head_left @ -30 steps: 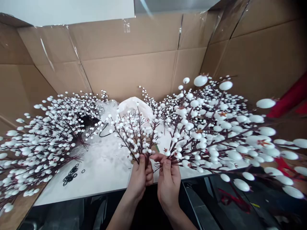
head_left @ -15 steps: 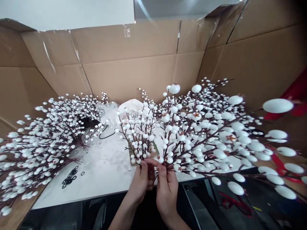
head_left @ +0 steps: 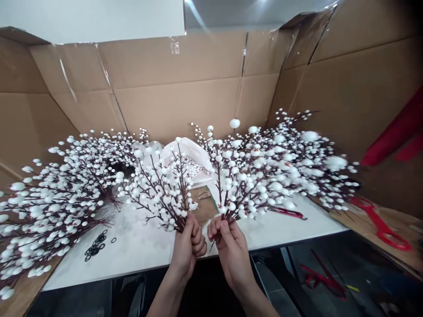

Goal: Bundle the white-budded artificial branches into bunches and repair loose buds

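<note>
My left hand [head_left: 191,240] is closed round the stems of a bunch of white berry branches [head_left: 158,189], which fans up and to the left. In my right hand [head_left: 229,240] a second bunch of white berry branches [head_left: 244,187] is pinched by its stems and spreads up and to the right. The two hands are side by side, slightly apart, above the front edge of the white table [head_left: 145,246]. Stem ends poke out below the right fingers. Behind the hands lies a brown board [head_left: 203,207] with a green edge.
A large heap of berry branches [head_left: 66,189] covers the left side, with several black rubber rings [head_left: 94,248] near it. More branches [head_left: 317,169] lie at back right. A white bag [head_left: 194,152] holds loose berries. Red-handled pliers [head_left: 289,213] and red scissors [head_left: 383,226] lie right. Cardboard walls [head_left: 175,97] enclose the table.
My hands have moved apart, and the left bunch now leans left. The right bunch has moved back and left, uncovering the red-handled pliers and red scissors.
</note>
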Motion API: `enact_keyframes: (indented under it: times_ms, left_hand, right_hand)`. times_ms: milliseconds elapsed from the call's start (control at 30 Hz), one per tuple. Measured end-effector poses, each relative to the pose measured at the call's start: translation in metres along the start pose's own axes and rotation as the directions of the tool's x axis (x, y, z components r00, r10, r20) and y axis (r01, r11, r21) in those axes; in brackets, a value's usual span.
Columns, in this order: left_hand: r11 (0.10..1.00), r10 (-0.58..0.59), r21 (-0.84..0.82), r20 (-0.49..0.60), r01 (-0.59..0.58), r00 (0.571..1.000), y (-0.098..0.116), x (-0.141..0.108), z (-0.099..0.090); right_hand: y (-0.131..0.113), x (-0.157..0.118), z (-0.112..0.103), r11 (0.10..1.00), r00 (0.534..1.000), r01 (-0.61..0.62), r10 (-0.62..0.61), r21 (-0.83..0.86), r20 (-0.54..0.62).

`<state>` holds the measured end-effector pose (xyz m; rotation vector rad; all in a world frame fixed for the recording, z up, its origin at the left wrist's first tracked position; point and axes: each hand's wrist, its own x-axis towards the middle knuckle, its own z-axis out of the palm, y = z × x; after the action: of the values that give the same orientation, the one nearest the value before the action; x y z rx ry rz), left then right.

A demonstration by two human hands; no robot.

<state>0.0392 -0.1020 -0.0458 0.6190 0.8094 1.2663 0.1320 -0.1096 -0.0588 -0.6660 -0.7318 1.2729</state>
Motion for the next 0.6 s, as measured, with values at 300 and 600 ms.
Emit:
enact_keyframes:
  times_ms: [300, 600]
  left_hand:
    - [0.978, 0.109, 0.185, -0.081, -0.093, 0.991, 0.005, 0.0, 0.007]
    - [0.97, 0.178, 0.197, -0.17, -0.143, 0.969, -0.006, 0.0, 0.008]
  right_hand:
    - [0.014, -0.003, -0.003, 0.993, 0.99, -0.121, 0.121, 0.003, 0.071]
    - [0.021, -0.008, 0.001, 0.965, 1.0, 0.012, -0.013, -0.263, -0.003]
